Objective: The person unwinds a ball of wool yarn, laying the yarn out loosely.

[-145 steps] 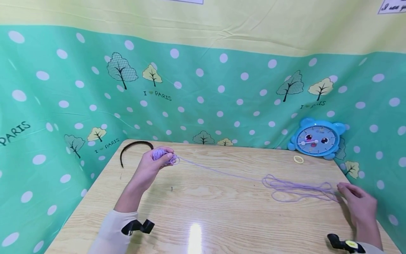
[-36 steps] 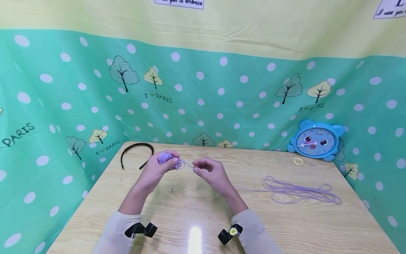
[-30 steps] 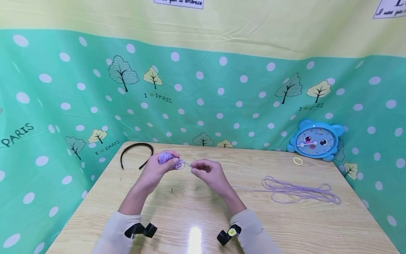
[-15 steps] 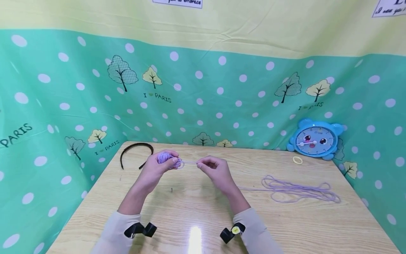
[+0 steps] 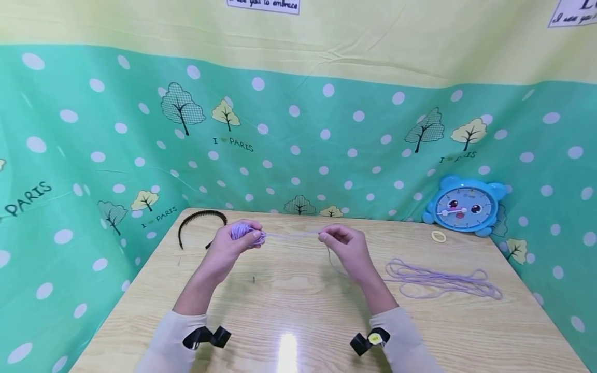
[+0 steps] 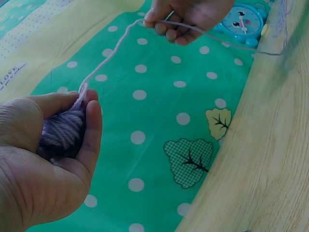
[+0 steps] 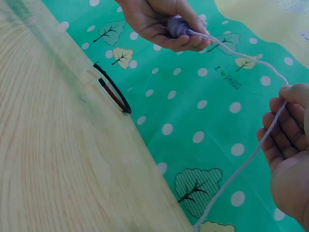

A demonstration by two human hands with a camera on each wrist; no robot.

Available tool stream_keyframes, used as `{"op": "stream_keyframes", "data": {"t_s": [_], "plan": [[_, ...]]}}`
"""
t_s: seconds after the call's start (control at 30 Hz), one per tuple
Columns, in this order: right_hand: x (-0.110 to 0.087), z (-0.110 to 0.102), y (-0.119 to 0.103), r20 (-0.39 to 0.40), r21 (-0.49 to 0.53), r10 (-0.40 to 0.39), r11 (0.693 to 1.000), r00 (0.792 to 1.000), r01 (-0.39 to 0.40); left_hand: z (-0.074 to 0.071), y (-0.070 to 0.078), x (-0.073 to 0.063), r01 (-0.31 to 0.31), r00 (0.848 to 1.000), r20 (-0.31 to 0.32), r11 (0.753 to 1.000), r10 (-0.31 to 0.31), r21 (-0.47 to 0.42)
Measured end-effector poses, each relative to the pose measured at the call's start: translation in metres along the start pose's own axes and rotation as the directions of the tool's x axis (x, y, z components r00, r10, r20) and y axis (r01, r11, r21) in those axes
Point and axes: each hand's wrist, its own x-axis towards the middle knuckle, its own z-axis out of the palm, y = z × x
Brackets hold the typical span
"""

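Note:
A small ball of lilac yarn (image 5: 243, 233) sits in my left hand (image 5: 225, 254), gripped between thumb and curled fingers above the table's left half. From it one strand (image 5: 291, 235) runs across to my right hand (image 5: 347, 251), which pinches it between thumb and forefinger. Past that pinch the strand hangs down and leads to long loose loops of unwound yarn (image 5: 440, 280) lying on the right of the table. In the left wrist view the wound ball (image 6: 63, 131) fills the palm. The right wrist view has the strand (image 7: 241, 169) crossing in front of the right palm.
A black headband (image 5: 201, 213) lies at the back left of the wooden table (image 5: 298, 321). At the back right a blue bear-faced clock (image 5: 465, 206) leans against the patterned cloth, with a pale yellow ring (image 5: 438, 237) before it. A tiny dark speck (image 5: 254, 280) lies mid-left.
My right hand came from the far-right loops to beside the ball, then drew back rightward, lengthening the strand between the hands. The left hand keeps holding the ball nearly in place.

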Motion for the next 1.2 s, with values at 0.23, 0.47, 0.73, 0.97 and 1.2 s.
{"op": "stream_keyframes", "data": {"t_s": [0.23,0.47,0.73,0.97,1.2], "plan": [[-0.004,-0.024,-0.005,-0.017,-0.013,0.006,1.0,1.0,-0.007,0.0,0.001,0.0,0.002,1.0,0.0,1.0,-0.002,-0.005],[-0.007,-0.042,-0.006,-0.073,-0.041,-0.004,0.999,0.997,0.001,-0.002,0.002,0.0,-0.005,1.0,-0.001,1.0,0.005,0.001],[-0.007,-0.062,-0.009,-0.135,-0.057,0.006,0.998,0.991,-0.014,-0.002,0.001,-0.001,-0.018,1.0,0.016,0.999,0.018,-0.028],[-0.007,-0.079,-0.013,-0.206,-0.046,0.013,0.999,0.979,-0.023,-0.002,0.0,0.0,-0.023,1.0,0.015,0.999,0.024,-0.034],[-0.007,-0.087,-0.015,-0.247,-0.047,0.022,0.998,0.969,-0.034,-0.003,0.001,0.001,-0.013,1.0,0.013,1.0,0.013,-0.027]]}}
